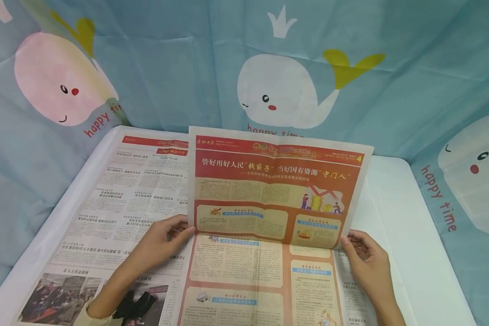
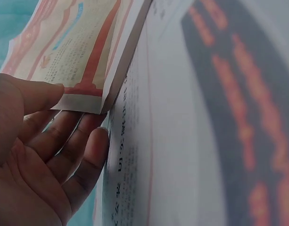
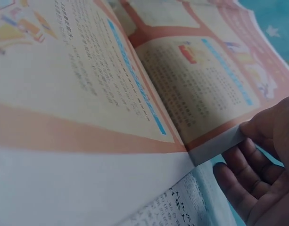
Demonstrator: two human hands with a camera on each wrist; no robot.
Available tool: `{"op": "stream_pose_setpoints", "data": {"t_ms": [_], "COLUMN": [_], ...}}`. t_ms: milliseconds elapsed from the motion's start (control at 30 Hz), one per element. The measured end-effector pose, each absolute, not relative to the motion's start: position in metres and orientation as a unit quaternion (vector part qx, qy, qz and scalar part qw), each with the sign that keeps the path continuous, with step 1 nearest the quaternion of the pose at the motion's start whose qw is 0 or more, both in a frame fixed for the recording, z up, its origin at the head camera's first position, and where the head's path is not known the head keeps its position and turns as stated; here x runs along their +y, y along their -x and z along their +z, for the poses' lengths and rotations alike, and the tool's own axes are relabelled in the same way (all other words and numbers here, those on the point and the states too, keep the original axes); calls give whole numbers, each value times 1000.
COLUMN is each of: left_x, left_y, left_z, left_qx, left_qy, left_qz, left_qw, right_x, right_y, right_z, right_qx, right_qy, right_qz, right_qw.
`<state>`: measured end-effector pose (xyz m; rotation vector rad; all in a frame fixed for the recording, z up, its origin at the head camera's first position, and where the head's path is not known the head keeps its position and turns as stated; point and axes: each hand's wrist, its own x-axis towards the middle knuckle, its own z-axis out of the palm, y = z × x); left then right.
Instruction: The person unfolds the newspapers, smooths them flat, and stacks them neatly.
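Observation:
A newspaper page (image 1: 269, 181) with a red banner stands bent upward across its middle, its upper half tilted toward the head camera. My left hand (image 1: 167, 240) pinches its left edge, thumb on the printed side and fingers behind, as the left wrist view shows with the thumb (image 2: 40, 96) on the paper's margin. At the opposite edge my right hand (image 1: 366, 258) pinches the page between thumb and fingers (image 3: 250, 174). The lower half of the page lies toward the near side, over another newspaper sheet (image 1: 106, 203) spread on the white table.
White table covering (image 1: 407, 217) shows at the right of the papers. Blue curtains (image 1: 179, 68) printed with whales surround the table at the back and both sides. Photos (image 1: 61, 294) are printed on the lower left of the spread sheet.

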<state>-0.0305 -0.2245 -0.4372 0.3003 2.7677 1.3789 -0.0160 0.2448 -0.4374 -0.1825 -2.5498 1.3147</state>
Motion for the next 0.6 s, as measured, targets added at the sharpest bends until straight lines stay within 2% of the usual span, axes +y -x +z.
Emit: {"op": "stream_pose_setpoints", "data": {"t_ms": [367, 600], "left_x": [-224, -223], "left_y": [31, 30], "left_z": [-437, -436], "left_qx": [889, 878], "left_qy": [-116, -97], "left_qz": [442, 465], "left_qw": [36, 52], "right_x": [245, 248], "right_y": [17, 15], "right_z": [-439, -441], "right_qx": [-886, -890], "right_qy": [50, 20], "right_qz": [446, 445], "right_qw": [114, 101]}}
